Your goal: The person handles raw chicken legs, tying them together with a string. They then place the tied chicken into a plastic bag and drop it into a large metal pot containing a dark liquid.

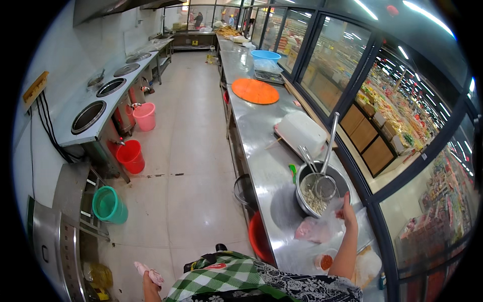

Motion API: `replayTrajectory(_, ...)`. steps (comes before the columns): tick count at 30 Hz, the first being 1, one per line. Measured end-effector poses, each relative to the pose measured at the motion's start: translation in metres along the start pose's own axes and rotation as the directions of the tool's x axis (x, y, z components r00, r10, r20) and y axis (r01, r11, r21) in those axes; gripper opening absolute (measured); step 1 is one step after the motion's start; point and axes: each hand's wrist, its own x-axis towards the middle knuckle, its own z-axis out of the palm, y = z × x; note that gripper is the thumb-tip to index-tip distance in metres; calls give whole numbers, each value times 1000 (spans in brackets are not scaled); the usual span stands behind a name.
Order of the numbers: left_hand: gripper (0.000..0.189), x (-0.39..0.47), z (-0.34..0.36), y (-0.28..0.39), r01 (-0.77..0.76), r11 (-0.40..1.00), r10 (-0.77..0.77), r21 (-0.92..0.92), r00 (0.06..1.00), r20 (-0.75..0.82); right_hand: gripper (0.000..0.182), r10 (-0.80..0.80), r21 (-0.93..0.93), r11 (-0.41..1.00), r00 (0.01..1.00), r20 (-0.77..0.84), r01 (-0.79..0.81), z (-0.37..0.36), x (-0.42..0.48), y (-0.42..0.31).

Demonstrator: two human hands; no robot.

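My left hand (148,284) is low at the bottom left, over the floor, gripping a crumpled pink-and-white cloth (153,275). On the other side, my right hand (350,215) pinches the upper part of a transparent plastic bag (334,215). Pinkish contents (312,229) lie in its lower part, against the steel worktop (281,241). Just beyond the bag stands a metal pot (300,196) with pale pieces (311,194) inside. A long-handled mesh strainer (325,188) and metal tongs (307,158) rest in it. Near my right forearm is a small tub of reddish-orange seasoning (324,261).
Farther along the worktop are a white foam box (302,128), an orange round board (255,91) and a blue basin (266,56). Red (131,156), pink (144,116) and green buckets (109,205) stand on the floor at left, by a counter with round cooking wells (88,117). Windows (332,56) line the right.
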Motion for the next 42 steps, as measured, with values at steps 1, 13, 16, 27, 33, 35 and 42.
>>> replayTrajectory(1, 32, 6, 8, 4, -28, 999, 27, 30, 999, 23, 66, -5, -100, 995, 998, 70, 12, -4, 7, 6)
replayTrajectory(13, 30, 129, 137, 94, 423, 901, -428, -100, 903, -35, 28, 177, 659, 736, 894, -412, 158, -10, 26, 39)
replayTrajectory(16, 30, 178, 158, 115, 416, 902, -409, -115, 909, 80, 21, 297, 752, 621, 821, -487, 222, 4, 12, 21)
replayTrajectory(27, 37, 337, 159, 237, 345, 929, -304, -137, 919, 249, 26, -79, 544, 557, 692, -717, 627, 160, -81, -143)
replayTrajectory(33, 29, 352, 168, 299, 354, 922, -275, -157, 884, 379, 26, -160, 693, 453, 816, -556, 561, 270, -100, -224)
replayTrajectory(35, 28, 371, 156, 305, 340, 907, -250, -248, 910, 331, 24, -154, 779, 437, 891, -428, 449, 325, -93, -242)
replayTrajectory(42, 26, 378, 123, 304, 375, 854, -350, -360, 927, 135, 22, -263, 826, 524, 962, -74, 207, 506, -51, -304)
